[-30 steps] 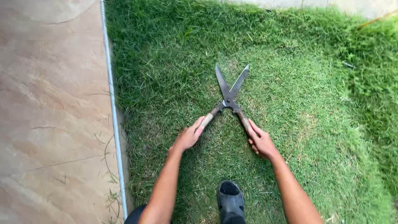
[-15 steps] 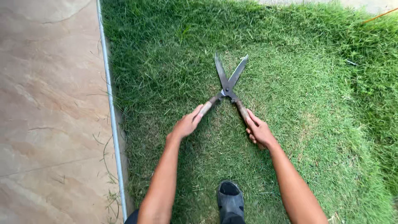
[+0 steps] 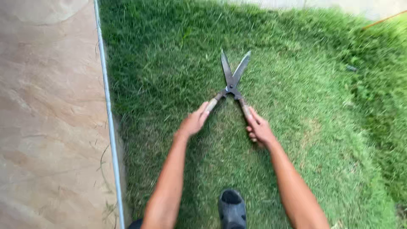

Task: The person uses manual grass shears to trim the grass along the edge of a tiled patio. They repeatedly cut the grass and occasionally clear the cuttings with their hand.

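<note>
**Open blades being worked low over the lawn**

The fingers of the left hand (image 3: 194,123) are being kept clenched around the left handle of the garden shears (image 3: 231,87), and those of the right hand (image 3: 259,129) are being wrapped around the right handle. The shears are being held just above the grass (image 3: 305,110), blades spread in a narrow V pointing away. A dark shoe (image 3: 232,208) is being kept well behind the blades (a safe gap, as judged here). If the tips are being dipped too low, soil may be struck and the turf scalped; drifting left, the metal edging strip (image 3: 108,110) beside the paving (image 3: 46,114) may be nicked.
</note>
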